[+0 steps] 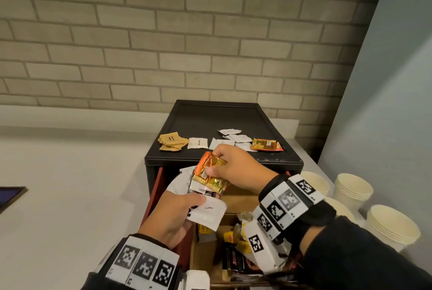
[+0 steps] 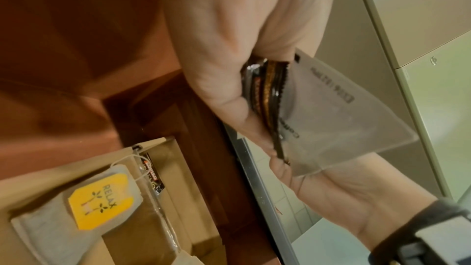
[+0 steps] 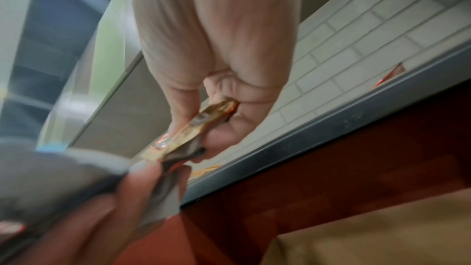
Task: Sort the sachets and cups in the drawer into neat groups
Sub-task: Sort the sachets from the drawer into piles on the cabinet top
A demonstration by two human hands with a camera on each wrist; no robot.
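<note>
Gold foil crinkles between my right hand's (image 1: pixel 236 170) thumb and fingers: I pinch the orange-gold sachet (image 1: pixel 211 174), peeling it off the fan of sachets my left hand (image 1: pixel 174 213) grips, white Coffee sachet (image 1: pixel 208 212) in front, above the open drawer (image 1: pixel 210 254). I judge this the sorting-out step. Next it should go to the matching gold sachet (image 1: pixel 266 144) at two o'clock on the black cabinet top (image 1: pixel 217 114), beside the white ones, without loosening the fan.

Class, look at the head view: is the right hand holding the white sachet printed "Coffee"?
No: the right hand pinches a crinkled gold-and-orange foil sachet, while the left hand holds the white "Coffee" sachet.
</note>
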